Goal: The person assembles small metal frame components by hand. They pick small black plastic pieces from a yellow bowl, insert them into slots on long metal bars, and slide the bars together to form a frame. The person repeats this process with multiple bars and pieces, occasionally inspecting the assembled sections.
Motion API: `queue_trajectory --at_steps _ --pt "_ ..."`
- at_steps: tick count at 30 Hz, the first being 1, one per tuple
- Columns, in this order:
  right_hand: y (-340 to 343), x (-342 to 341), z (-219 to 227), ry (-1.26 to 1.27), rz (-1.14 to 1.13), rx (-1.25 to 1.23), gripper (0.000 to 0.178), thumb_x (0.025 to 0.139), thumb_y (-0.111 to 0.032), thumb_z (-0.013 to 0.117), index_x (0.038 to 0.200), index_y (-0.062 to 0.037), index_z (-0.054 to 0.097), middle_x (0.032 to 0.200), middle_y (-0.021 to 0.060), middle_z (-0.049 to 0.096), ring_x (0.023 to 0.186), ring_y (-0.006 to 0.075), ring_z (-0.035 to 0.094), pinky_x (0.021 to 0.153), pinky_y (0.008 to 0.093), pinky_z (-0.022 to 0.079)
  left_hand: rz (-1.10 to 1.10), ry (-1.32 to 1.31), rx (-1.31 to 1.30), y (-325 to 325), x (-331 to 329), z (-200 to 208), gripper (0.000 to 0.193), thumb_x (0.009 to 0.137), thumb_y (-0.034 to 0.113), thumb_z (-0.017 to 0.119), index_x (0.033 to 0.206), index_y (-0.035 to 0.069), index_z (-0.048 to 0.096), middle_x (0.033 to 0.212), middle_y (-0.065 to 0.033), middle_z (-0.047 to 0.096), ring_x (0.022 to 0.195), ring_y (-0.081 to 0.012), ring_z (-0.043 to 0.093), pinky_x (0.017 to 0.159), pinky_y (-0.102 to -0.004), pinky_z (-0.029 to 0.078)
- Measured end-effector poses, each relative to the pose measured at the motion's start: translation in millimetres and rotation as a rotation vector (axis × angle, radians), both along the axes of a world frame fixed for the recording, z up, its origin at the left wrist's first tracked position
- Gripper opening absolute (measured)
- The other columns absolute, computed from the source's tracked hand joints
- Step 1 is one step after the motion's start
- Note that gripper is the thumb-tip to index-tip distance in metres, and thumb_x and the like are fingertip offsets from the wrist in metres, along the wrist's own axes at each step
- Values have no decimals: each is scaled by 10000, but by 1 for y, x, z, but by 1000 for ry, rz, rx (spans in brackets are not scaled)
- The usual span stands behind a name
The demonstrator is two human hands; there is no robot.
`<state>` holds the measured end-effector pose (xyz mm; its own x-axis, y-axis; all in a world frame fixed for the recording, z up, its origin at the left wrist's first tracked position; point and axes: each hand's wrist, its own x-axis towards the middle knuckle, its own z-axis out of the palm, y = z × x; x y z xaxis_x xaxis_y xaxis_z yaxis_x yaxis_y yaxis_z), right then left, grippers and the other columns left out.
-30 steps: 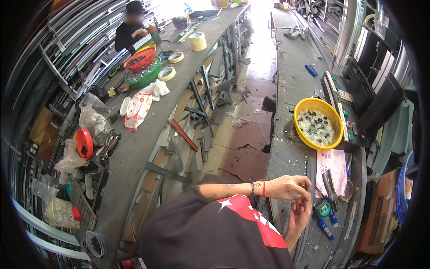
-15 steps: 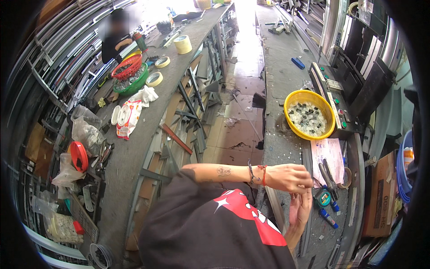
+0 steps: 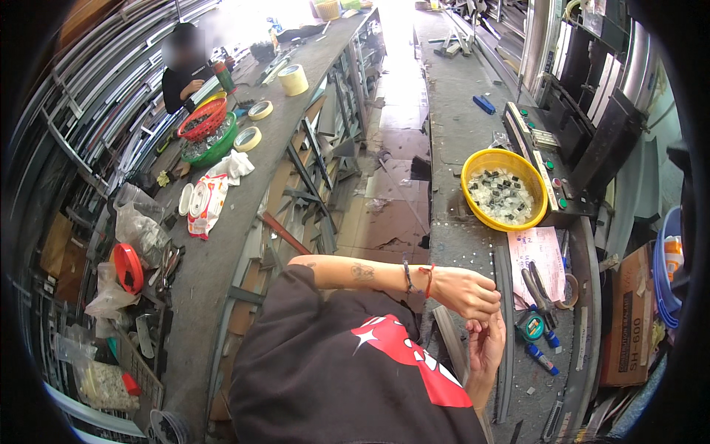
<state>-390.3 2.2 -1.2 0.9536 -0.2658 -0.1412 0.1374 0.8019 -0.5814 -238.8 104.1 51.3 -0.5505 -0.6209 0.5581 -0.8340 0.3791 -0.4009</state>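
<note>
My left hand [image 3: 466, 294] reaches across from the left, a dark and a red bracelet on its wrist. Its fingers are curled closed, back of the hand up. Just below it, my right hand [image 3: 485, 346] comes up from the lower edge, its bent fingers meeting those of the left. Whatever lies between the fingertips is too small or hidden to make out. Beneath the hands, a long metal profile [image 3: 448, 337] runs along the bench edge. Right of them lie dark-handled pliers [image 3: 538, 285], a round teal tape measure [image 3: 530, 326] and a blue marker [image 3: 543, 361].
A yellow basket [image 3: 467, 194] of small clear and black pieces stands ahead on the right bench, beside a machine with green buttons [image 3: 549, 167]. A written paper sheet [image 3: 534, 248] lies nearer. Across the aisle, the left bench [image 3: 222, 266] holds baskets and tape rolls; a co-worker [image 3: 185, 74] is behind it.
Both hands have shifted slightly left and stay close together. The left hand's fingers look more tightly curled. The co-worker's arm has moved, and a light-coloured piece now shows at their hand.
</note>
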Motion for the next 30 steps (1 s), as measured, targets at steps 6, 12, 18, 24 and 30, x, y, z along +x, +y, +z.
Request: queue_trajectory --at_steps 6,12,18,24,30 --pt "20 0 10 89 -222 -267 146 967 -172 501 1022 -37 489 798 -4 525 672 51 505 625 215 462 77 661 152 8 -16 -12 135 781 173 632 738 69 558 773 -40 530 752 -189 569 619 -310 465" --pt "29 -2 12 171 -513 -627 153 980 -178 481 990 -26 476 873 11 508 791 68 496 687 208 413 295 1353 194 -7 -47 -31 194 782 208 621 768 20 573 678 -94 548 592 -225 573 568 -350 459" --pt "13 0 11 235 -659 -1326 142 952 -122 516 939 19 527 852 52 538 786 130 536 690 265 441 64 2055 509 -22 -42 -44 251 883 235 568 820 1 635 660 6 586 570 -50 494 513 -232 412" --pt "7 1 14 213 -558 -1432 96 933 -69 533 954 24 542 850 60 568 773 119 561 679 253 458 -1 2232 536 -14 -41 -51 320 944 311 530 857 20 629 695 3 595 574 -56 537 516 -218 447" --pt "5 1 22 158 -472 -1067 88 922 -54 545 929 33 557 860 53 584 768 124 567 683 257 477 161 1812 257 -9 -46 -39 239 905 211 580 854 -22 592 773 -79 616 611 -154 595 554 -259 484"
